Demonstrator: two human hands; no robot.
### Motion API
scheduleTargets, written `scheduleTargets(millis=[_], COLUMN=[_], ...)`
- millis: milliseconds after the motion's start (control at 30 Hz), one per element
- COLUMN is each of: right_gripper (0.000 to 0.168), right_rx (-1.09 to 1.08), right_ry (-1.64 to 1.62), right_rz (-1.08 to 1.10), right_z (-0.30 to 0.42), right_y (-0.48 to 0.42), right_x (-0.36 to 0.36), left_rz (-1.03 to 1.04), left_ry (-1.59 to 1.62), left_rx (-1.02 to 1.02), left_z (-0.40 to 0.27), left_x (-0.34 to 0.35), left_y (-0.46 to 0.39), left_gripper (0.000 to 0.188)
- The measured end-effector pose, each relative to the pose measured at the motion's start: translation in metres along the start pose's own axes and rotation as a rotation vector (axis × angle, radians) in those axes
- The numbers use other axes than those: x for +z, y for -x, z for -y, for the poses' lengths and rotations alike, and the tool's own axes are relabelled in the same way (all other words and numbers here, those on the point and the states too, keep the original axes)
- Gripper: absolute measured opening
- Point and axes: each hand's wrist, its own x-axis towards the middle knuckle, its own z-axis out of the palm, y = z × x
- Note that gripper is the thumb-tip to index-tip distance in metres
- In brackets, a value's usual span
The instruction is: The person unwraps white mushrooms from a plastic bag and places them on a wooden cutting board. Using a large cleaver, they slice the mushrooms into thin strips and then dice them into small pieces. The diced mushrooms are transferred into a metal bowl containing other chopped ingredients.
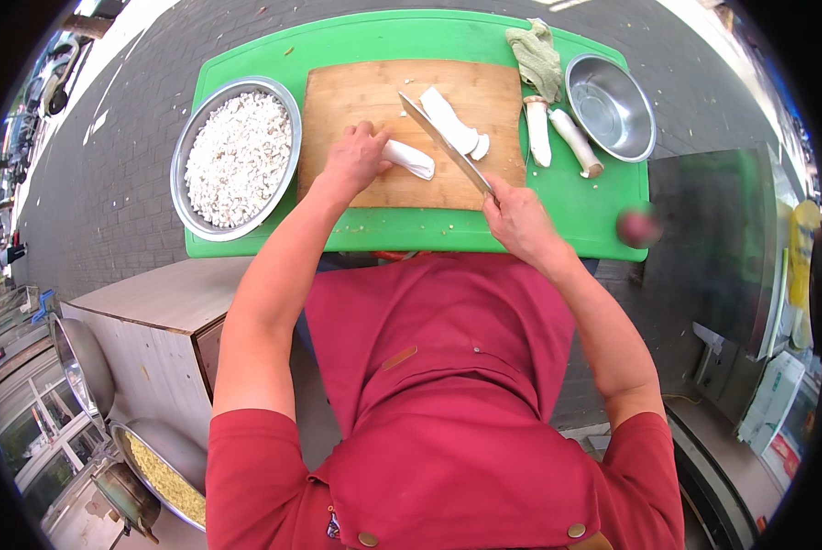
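My right hand grips the handle of a broad kitchen knife, its blade slanting up and left above a bamboo cutting board. Just right of the blade lie white slices of king oyster mushroom, partly hidden by it. On the board's left side my left hand has its fingers on the end of a white mushroom piece, whose cut end points right. Two more king oyster mushrooms, one upright in view and one slanted, lie beyond the board's right edge.
A steel bowl of diced mushroom stands left on the green table. Right are an empty-looking steel bowl and a crumpled green cloth. A wooden cabinet is at lower left, with a pan of yellow food nearby.
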Motion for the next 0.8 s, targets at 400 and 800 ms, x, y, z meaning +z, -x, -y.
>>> scheduleTargets(millis=[400, 800], right_gripper=[0.024, 0.019], right_rx=[-0.219, -0.041], right_ry=[0.349, 0.327], right_rz=[0.276, 0.381], right_z=[0.011, -0.012], right_y=[-0.061, -0.084], right_x=[0.009, 0.035], left_rz=[-0.501, -0.648], left_ry=[0.138, 0.246], left_rx=[-0.063, -0.088], left_z=[-0.044, -0.041], left_x=[0.047, 0.060], left_y=[0.033, 0.032], left_gripper=[0.042, 0.034])
